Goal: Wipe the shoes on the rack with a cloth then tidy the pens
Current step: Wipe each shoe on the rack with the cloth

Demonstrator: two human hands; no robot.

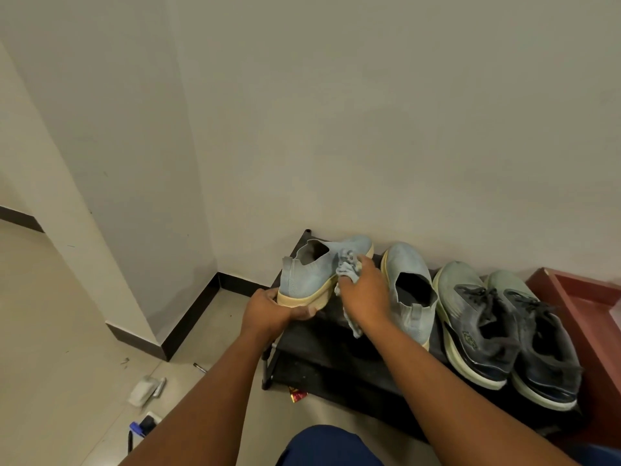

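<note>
A pale blue knit slip-on shoe (312,274) with a cream sole is tilted up off the black shoe rack (316,338). My left hand (272,311) grips its heel end by the sole. My right hand (364,290) holds a crumpled grey cloth (347,267) against the shoe's side, and a tail of the cloth hangs below my wrist. The matching blue shoe (408,290) stands on the rack just right of my right hand. Further right sits a pair of dark grey lace-up sneakers (497,327) with pale green soles. No pens can be made out clearly.
The rack stands against a cream wall in a corner. A red-brown tray or box (591,307) adjoins the rack's right end. On the tiled floor at the left lie small white items (146,390), a blue and black object (142,427) and a red wrapper (297,395). My knee (329,445) is at the bottom.
</note>
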